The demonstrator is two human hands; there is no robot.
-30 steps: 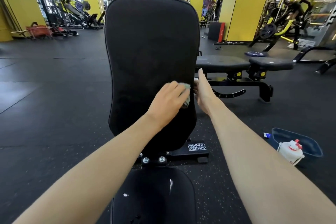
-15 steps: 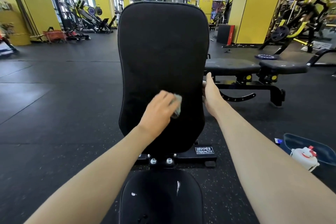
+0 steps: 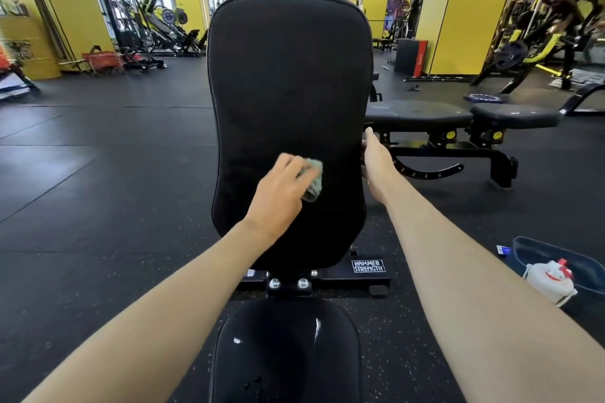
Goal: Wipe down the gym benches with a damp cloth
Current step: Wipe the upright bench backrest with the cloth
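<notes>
- Head view, centre of the frame: the left hand (image 3: 278, 193) curls its fingers over a pale green cloth (image 3: 314, 180) and presses it on the lower half of the upright backrest pad (image 3: 288, 75).
- Centre right: the right hand (image 3: 376, 160) clasps the pad's right edge, thumb up, with its fingers hidden behind.
- Bottom centre: seat pad (image 3: 284, 353).
- Lower right: white bottle (image 3: 550, 281) beside a blue tray (image 3: 589, 268).

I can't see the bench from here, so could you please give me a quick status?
Left hand holds cloth against backrest. Right hand grips backrest edge. Nothing blocking.
</notes>
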